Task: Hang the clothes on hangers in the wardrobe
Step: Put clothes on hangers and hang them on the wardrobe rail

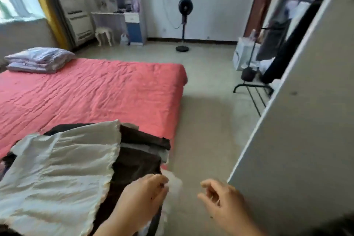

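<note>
A pile of clothes lies on the near corner of the red bed [92,90]: a cream ruffled garment [57,170] on top of dark brown clothes [138,161]. My left hand [142,199] reaches over the pile's right edge, its fingers curled against a blurred pale piece of cloth [173,182]; whether it grips the cloth is unclear. My right hand [220,199] hovers over the floor beside the bed, fingers loosely curled, holding nothing. The wardrobe's white door [298,130] stands open at the right. No hanger is visible near my hands.
A black clothes rack [252,86] with hanging dark garments stands behind the door. A folded lilac quilt [38,59] sits at the bed's far end. A standing fan [183,25], a shelf unit [118,2] and a small stool [104,34] line the far wall.
</note>
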The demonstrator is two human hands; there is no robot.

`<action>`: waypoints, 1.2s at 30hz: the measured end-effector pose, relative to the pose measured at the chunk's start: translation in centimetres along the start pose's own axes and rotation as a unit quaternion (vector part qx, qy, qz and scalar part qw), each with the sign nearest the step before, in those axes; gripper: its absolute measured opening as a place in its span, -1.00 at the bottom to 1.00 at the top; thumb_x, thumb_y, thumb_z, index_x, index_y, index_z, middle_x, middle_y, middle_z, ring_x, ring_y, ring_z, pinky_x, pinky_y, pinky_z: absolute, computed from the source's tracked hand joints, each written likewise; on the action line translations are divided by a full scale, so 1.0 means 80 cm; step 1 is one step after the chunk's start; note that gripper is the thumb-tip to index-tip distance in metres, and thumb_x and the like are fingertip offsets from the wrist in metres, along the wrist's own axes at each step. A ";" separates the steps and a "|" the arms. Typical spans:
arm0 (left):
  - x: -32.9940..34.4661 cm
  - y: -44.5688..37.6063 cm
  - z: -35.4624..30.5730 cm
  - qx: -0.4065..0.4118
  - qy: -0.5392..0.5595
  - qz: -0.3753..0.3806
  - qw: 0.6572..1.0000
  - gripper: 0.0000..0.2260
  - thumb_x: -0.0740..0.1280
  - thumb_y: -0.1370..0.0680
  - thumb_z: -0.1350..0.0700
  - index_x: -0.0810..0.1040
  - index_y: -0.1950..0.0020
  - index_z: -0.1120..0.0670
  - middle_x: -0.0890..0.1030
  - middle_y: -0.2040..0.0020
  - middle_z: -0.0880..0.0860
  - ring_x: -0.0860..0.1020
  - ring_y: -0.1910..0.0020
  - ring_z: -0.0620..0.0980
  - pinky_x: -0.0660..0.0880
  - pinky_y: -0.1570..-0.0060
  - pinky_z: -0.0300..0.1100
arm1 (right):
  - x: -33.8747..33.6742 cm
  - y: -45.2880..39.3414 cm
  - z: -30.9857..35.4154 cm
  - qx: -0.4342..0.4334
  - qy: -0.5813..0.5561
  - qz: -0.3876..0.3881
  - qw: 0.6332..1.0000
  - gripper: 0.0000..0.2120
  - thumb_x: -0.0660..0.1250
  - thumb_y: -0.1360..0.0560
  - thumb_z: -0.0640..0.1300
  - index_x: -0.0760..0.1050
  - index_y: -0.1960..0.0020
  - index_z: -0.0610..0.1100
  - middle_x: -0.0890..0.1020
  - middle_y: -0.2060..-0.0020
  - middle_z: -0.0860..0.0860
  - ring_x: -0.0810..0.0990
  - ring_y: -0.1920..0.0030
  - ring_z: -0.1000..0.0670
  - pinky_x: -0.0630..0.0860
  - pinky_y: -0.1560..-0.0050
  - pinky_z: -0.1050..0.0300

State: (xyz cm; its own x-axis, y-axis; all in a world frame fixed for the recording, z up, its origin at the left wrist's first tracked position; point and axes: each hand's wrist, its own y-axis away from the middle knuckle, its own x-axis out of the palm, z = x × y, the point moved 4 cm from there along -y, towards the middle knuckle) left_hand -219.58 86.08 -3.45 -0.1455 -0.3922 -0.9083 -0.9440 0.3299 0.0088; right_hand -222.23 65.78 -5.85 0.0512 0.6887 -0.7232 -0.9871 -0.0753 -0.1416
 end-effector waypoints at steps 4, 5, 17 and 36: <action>0.055 -0.052 -0.127 0.131 0.032 0.069 0.988 -0.78 0.19 -0.56 -0.14 0.49 -0.18 -0.22 0.47 0.20 -0.31 0.49 0.22 -0.30 0.36 0.15 -0.46 | -0.101 0.071 -0.068 0.109 0.007 -0.140 0.984 -0.52 0.16 -0.24 0.30 0.27 -0.14 0.27 0.53 0.18 0.37 0.52 0.24 0.21 0.37 0.21 0.42; 0.068 -0.061 -0.162 0.171 0.037 0.090 0.981 -0.79 0.20 -0.56 -0.13 0.49 -0.17 -0.22 0.47 0.21 -0.32 0.51 0.22 -0.29 0.37 0.15 -0.46 | -0.123 0.093 -0.081 0.132 0.011 -0.171 0.976 -0.52 0.17 -0.25 0.30 0.27 -0.15 0.26 0.53 0.15 0.36 0.52 0.22 0.20 0.37 0.20 0.42; 0.148 -0.087 -0.517 0.533 0.055 0.256 0.805 -0.76 0.18 -0.53 -0.18 0.45 -0.18 -0.25 0.55 -0.10 -0.22 0.53 -0.07 -0.23 0.44 -0.07 -0.30 | -0.308 0.304 -0.122 0.417 0.087 -0.469 0.774 -0.81 0.34 -0.33 0.23 0.36 0.11 0.36 0.57 0.14 0.16 0.52 0.09 0.08 0.44 0.11 0.33; 0.054 0.073 -0.899 0.765 0.280 0.212 0.540 -0.82 0.24 -0.55 -0.10 0.51 -0.13 -0.19 0.57 0.01 -0.22 0.53 0.04 -0.24 0.46 0.01 -0.26 | -0.583 0.464 0.064 0.407 0.366 -0.696 0.465 -0.85 0.37 -0.43 0.02 0.49 0.01 0.13 0.57 0.16 0.19 0.53 0.10 0.22 0.41 0.16 0.39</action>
State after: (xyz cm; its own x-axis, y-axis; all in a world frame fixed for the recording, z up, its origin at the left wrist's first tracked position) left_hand -247.02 24.58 22.79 -0.7230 -0.0605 -0.6882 0.4961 0.6478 -0.5781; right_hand -262.06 34.51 26.08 0.4702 -0.7903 -0.3928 0.3645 0.5792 -0.7292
